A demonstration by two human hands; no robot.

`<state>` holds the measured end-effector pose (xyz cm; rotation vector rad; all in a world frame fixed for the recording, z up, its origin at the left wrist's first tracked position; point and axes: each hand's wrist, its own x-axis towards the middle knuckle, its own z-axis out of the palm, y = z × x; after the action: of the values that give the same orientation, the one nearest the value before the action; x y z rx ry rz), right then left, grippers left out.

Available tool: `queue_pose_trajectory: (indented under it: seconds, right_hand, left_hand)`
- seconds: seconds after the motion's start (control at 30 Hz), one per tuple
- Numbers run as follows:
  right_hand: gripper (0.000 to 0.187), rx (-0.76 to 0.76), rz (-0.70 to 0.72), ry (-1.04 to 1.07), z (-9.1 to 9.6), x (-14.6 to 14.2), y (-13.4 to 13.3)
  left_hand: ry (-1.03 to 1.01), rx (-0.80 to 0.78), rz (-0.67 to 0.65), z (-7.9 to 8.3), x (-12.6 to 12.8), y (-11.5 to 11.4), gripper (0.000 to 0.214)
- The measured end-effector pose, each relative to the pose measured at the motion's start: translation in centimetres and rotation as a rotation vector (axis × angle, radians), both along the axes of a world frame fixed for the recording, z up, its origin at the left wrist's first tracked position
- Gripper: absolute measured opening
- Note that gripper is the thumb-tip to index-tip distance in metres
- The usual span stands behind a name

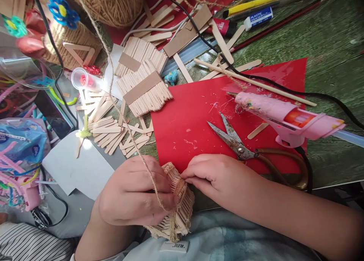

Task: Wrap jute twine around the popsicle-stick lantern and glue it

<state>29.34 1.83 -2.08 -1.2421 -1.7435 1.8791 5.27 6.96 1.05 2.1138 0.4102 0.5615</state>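
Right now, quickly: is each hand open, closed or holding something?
Left hand: closed, holding the stick-and-twine piece.
Right hand: closed in a pinch at the piece's edge; what is between the fingers cannot be told.

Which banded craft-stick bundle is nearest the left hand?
The lower bundle, overlapping the red sheet's corner; the upper bundle beside it lies farther up, away from the left hand.
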Motion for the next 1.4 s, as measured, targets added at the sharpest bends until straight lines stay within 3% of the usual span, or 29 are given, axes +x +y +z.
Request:
queue_pose_trajectory:
  seconds: [0.4, 0.6, 0.8, 1.03, 1.4]
  right_hand:
    - [0.023, 0.006, 0.018, 0.01, -0.3, -0.1, 0.1]
    - [0.024, 0.037, 0.006, 0.025, -0.2, 0.4, -0.1]
    - [0.02, 0.221, -0.078, -0.109, 0.3, 1.1, -1.2]
    - [0.031, 0.487, 0.067, -0.349, 0.9, 3.0, -1.9]
    - [0.026, 0.36, -0.026, -0.234, 2.3, 5.1, -2.1]
  left_hand:
    - [0.016, 0.017, -0.121, 0.4, -0.1, 1.2, 0.005]
    - [-0.026, 0.08, -0.036, -0.1, 0.0, 0.6, 0.001]
    - [-0.037, 0.081, -0.05, 0.1, 0.1, 0.7, 0.004]
    - [-0.027, 0.071, -0.03, 0.0, -0.1, 0.6, 0.009]
    - [-0.007, 0.036, -0.081, 0.2, -0.3, 1.1, 0.014]
